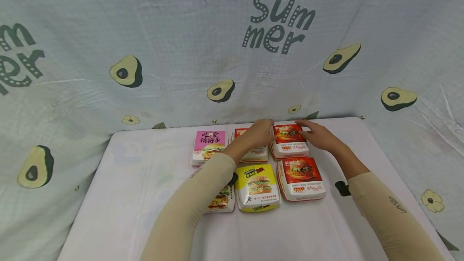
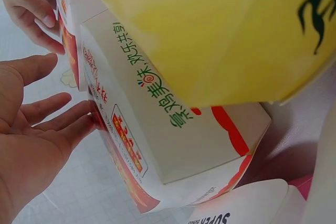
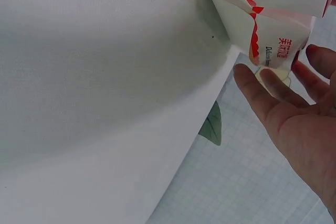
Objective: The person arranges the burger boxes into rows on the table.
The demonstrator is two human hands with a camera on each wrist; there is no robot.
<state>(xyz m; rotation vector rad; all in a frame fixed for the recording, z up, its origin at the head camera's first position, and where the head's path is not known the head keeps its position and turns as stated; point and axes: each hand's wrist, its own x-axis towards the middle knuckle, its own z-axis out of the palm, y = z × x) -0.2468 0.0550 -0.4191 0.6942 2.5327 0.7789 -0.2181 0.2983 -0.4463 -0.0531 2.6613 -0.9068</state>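
Observation:
Burger boxes lie in two rows on the table. At the back right is a red-and-white burger box (image 1: 290,144) with one hand on either side. The left hand (image 1: 258,134) reaches over another red-and-white box (image 1: 258,154), its fingers loosely extended beside the back right box. In the left wrist view, the left hand's fingertips touch or nearly touch a box's printed lid. My right hand (image 1: 322,135) is at the right side of the back right box, fingers spread. In the right wrist view, its fingertips (image 3: 244,74) are close to the box's end; contact is unclear.
A pink-topped burger box (image 1: 204,144) sits at back left. In front are a yellow box (image 1: 258,188), a red-and-white box (image 1: 302,178) and a box (image 1: 222,202) partly hidden by the left sleeve. An avocado-print cloth (image 1: 174,51) hangs behind the white table (image 1: 119,196).

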